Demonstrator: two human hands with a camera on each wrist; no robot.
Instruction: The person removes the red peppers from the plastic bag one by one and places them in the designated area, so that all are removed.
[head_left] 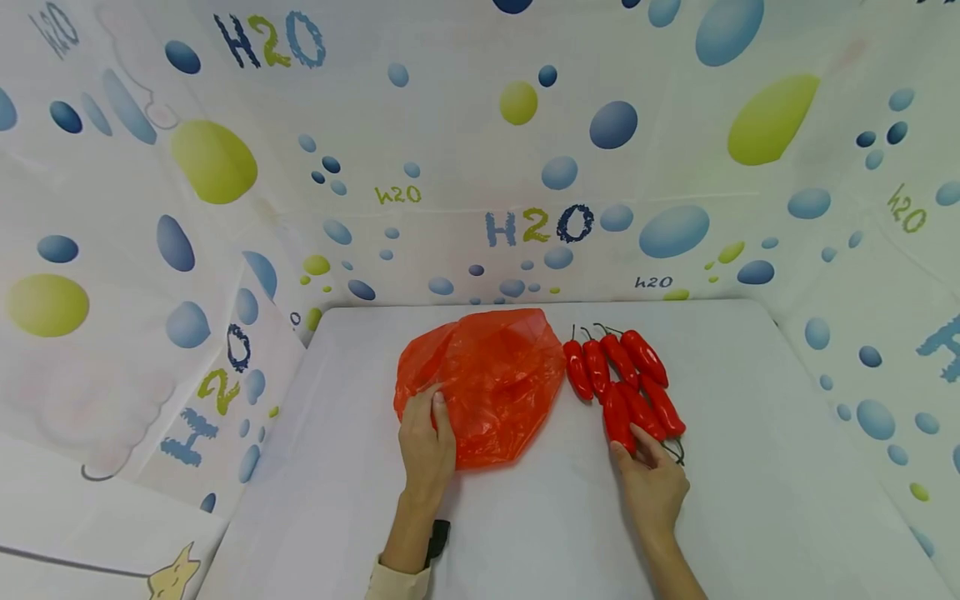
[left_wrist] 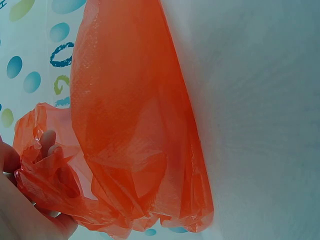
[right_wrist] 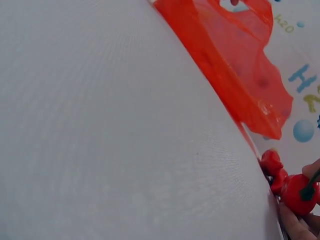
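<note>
A thin orange-red plastic bag (head_left: 498, 387) lies puffed up on the white table. My left hand (head_left: 426, 450) holds its near left edge; in the left wrist view, crumpled film (left_wrist: 52, 175) bunches around the fingers. To the right of the bag lie several glossy red chili peppers (head_left: 596, 365) in two rough rows, the back ones with stems pointing away. My right hand (head_left: 654, 490) pinches the stem end of the front-row chili pepper (head_left: 617, 412) nearest the bag. Up close in the right wrist view, thumb and fingers grip that pepper (right_wrist: 298, 196) beside its green stem.
The white tabletop (head_left: 757, 467) ends at a back wall (head_left: 450, 150) hung with white sheeting printed with blue and green drops. Similar sheeting rises along the left and right sides. A dark band (head_left: 438, 539) sits on the left wrist.
</note>
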